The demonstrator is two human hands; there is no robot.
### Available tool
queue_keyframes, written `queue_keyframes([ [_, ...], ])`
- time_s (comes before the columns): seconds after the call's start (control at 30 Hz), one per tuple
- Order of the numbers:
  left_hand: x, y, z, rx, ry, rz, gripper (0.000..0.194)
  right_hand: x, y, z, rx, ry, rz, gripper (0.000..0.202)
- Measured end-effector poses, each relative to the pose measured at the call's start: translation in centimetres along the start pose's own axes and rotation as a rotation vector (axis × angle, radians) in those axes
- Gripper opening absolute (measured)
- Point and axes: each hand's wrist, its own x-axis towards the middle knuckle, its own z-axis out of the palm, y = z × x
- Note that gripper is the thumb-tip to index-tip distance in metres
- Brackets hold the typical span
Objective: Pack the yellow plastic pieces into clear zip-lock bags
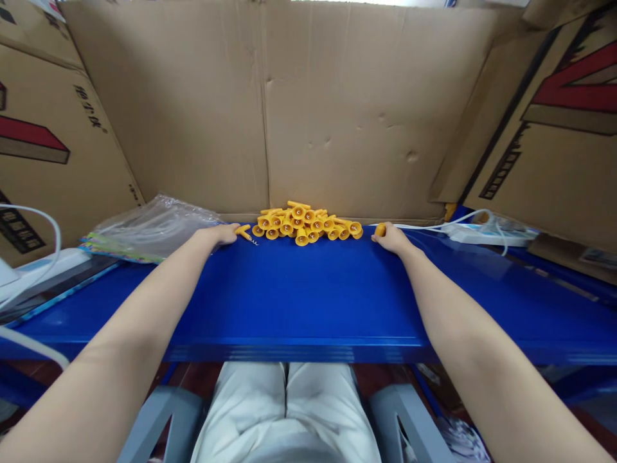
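While both arms reach forward over the blue table (308,308), the left hand (222,233) rests on the surface and pinches one small yellow plastic piece (243,231) between its fingertips, just left of the pile. The right hand (391,238) is closed around another yellow piece (380,229), of which only the round end shows, just right of the pile. The pile of yellow pieces (306,223) lies loose at the far edge of the table, touching the cardboard wall (289,109) behind it; the pieces look like small cups with short stems. To the left, a clear plastic bag (149,225) lies flat on the table; what is inside it I cannot tell. The cardboard box on the left (43,141) carries red and black print with Chinese characters, too blurred to read. The cardboard box on the right (559,128) shows red and black stripes. A white power strip (482,235) with cables lies near the right hand.
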Motion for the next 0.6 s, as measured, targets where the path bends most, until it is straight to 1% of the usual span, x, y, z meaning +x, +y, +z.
queue_keyframes([
  [0.1, 0.3, -1.2, -0.4, 0.050, -0.075, -0.043, 0.076, -0.1, -0.1, -0.1, 0.007, -0.013, 0.005, 0.032],
  [0.17, 0.2, -2.1, -0.4, 0.082, -0.059, -0.042, 0.076, -0.1, -0.1, -0.1, 0.008, -0.019, 0.006, 0.032],
  [0.23, 0.0, -2.8, -0.4, 0.097, 0.010, -0.045, 0.074, -0.1, -0.1, -0.1, 0.010, -0.018, 0.004, 0.031],
  [0.3, -0.3, -3.4, -0.3, 0.099, 0.131, -0.053, 0.071, -0.1, -0.1, -0.1, 0.015, -0.009, -0.001, 0.030],
  [0.37, -0.7, -3.6, -0.3, 0.112, 0.238, -0.059, 0.068, -0.1, -0.1, -0.1, 0.012, -0.003, -0.005, 0.029],
  [0.4, -0.9, -3.6, -0.3, 0.122, 0.263, -0.062, 0.067, -0.1, -0.1, -0.1, 0.007, -0.003, -0.008, 0.028],
  [0.47, -1.2, -3.3, -0.5, 0.140, 0.257, -0.061, 0.067, -0.1, -0.1, -0.1, -0.003, -0.005, -0.010, 0.028],
  [0.53, -1.3, -2.7, -0.8, 0.143, 0.220, -0.047, 0.068, -0.1, -0.1, -0.2, -0.003, -0.006, -0.009, 0.028],
  [0.6, -1.2, -1.7, -1.2, 0.124, 0.167, 0.011, 0.070, -0.1, -0.1, -0.2, 0.006, -0.008, -0.003, 0.029],
])
